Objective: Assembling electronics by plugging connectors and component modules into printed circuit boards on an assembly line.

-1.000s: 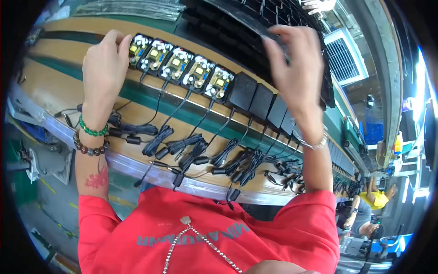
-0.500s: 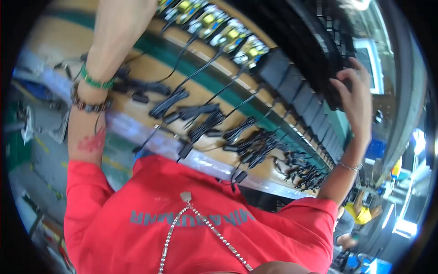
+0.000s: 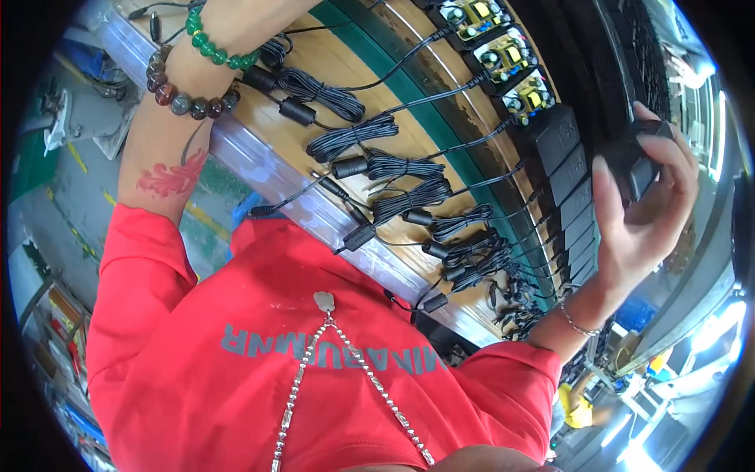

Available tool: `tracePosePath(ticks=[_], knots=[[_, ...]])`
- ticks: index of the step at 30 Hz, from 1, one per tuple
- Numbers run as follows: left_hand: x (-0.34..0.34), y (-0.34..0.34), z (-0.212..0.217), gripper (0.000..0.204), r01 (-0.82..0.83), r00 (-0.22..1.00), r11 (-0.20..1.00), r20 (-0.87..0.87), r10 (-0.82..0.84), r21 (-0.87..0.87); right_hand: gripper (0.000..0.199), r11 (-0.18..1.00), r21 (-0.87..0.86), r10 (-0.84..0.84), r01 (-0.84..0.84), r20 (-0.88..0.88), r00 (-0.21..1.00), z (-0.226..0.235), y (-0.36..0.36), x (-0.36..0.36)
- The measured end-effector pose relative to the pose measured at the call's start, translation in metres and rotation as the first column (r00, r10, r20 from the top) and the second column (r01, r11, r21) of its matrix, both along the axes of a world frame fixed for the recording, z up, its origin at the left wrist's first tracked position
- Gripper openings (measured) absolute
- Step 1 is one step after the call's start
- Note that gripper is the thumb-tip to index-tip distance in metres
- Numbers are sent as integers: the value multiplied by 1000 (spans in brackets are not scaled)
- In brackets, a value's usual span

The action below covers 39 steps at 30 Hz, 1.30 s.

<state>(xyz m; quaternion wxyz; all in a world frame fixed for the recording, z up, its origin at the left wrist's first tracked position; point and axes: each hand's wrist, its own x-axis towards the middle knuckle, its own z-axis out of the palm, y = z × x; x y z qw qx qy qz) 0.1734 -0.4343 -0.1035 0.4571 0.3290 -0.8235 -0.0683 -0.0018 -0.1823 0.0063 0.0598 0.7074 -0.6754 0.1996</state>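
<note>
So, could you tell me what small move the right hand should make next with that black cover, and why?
Probably lower the black cover in the right hand onto the nearest open adapter board. Three boards with yellow parts lie uncovered at the end of the row of closed black adapters, and the cover is held just above that row. The left hand is out of frame past the beaded wrist.

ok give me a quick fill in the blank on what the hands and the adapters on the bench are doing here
1. The right hand holds a small ____ plastic casing in its fingers.
2. The left wrist wears two ____ bracelets, one green and one brown.
3. The open adapters show yellow parts, while the closed adapters beside them are ____.
4. Coiled black cables lie on the ____ bench.

Missing words: black; bead; black; wooden
</note>
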Motion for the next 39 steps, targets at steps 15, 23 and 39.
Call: tracePosePath(ticks=[15,23,39], knots=[[15,0,8,27,-20,996,1000,83,20,-2,43,967,153,-182,204,-146,972,-45,-32,10],[14,1,10,27,-4,997,1000,73,2,26,46,905,252,-320,343,-126,939,-26,-43,20],[13,3,10,28,-17,997,1000,71,18,-14,80,851,448,-132,274,-324,937,-3,-69,5]])
